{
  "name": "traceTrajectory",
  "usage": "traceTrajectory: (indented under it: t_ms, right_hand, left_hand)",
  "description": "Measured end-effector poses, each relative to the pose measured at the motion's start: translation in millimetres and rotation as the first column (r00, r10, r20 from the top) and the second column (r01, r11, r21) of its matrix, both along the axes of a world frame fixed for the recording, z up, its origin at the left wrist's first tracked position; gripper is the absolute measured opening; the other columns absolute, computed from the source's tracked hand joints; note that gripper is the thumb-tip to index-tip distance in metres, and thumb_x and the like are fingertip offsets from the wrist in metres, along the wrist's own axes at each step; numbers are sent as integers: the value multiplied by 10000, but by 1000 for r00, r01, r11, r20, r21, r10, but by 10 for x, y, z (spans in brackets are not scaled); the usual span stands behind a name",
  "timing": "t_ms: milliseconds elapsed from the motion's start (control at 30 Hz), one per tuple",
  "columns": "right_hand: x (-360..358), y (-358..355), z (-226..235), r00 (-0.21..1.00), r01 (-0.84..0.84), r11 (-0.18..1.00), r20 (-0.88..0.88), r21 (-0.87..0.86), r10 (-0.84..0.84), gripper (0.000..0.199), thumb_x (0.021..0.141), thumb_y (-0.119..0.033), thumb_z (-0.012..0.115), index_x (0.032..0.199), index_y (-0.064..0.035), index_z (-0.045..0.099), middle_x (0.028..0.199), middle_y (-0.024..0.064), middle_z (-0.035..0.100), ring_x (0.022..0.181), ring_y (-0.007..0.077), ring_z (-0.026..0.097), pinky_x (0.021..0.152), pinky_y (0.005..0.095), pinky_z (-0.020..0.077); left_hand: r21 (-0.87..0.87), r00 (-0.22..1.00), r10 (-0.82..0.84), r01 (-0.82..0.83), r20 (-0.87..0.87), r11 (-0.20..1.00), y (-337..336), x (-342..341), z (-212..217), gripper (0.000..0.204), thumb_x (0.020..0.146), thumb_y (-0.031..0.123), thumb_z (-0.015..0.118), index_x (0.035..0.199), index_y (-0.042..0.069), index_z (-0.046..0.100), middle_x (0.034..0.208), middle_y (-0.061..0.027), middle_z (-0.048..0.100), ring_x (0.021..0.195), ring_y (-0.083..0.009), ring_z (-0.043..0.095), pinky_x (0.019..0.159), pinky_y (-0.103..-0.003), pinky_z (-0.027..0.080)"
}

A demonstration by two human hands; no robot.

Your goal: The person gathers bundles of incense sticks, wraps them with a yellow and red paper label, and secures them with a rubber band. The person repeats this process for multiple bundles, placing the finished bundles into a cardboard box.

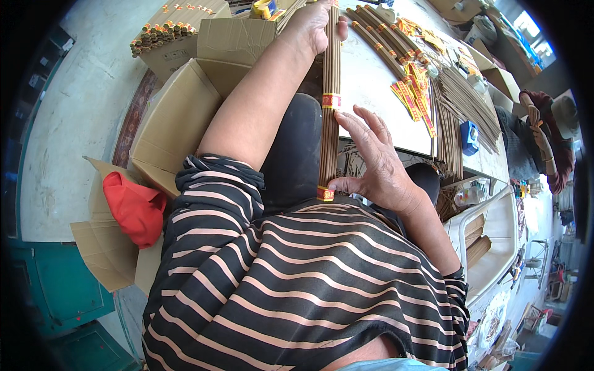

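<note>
A long bundle of brown incense sticks stands lengthwise before my body, wrapped with red and yellow paper bands, one around its middle and another at its near end. My left hand is closed around the far part of the bundle, at the top edge of the view. On the right side, my right hand has its fingers spread. Its thumb tip lies at the near band and its index fingertip meets the bundle's side below the middle band.
More banded bundles and loose paper bands lie on the white table. Loose sticks and a blue box are at its right. Open cardboard boxes, one with red cloth, stand left. Another person sits far right.
</note>
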State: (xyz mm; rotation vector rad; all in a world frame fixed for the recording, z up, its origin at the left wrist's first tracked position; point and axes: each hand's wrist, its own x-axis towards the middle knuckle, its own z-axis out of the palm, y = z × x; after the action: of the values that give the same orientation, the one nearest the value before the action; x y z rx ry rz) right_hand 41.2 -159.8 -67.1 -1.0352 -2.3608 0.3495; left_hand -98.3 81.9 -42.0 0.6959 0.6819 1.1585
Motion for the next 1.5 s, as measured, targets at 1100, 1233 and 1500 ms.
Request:
traceTrajectory:
  t_ms: [1100,1233,1500]
  right_hand:
    - [-418,475,-95,739,-210,392,-408,-896,-536,152,780,-87,568,790,-21,432,506,33,454,349,122,437,319,246,350]
    - [-431,447,-99,740,-143,438,-390,-887,-548,157,793,-88,576,799,-35,429,500,24,433,342,122,421,322,243,339]
    - [-229,418,-97,542,-628,119,-542,-769,-643,120,808,-50,553,755,-36,446,527,11,424,364,96,414,319,228,351]
  left_hand:
    - [-128,945,-43,89,324,988,-1204,-130,-379,134,799,73,594,923,85,545,517,43,416,379,-68,381,362,-229,336]
    - [-103,962,-32,62,272,993,-1179,-99,-363,114,805,101,606,906,83,555,495,41,414,366,-74,375,360,-234,332]
    - [-86,917,-137,181,375,980,-1034,-48,-395,273,844,274,619,920,17,569,481,25,428,371,-94,392,368,-249,338]
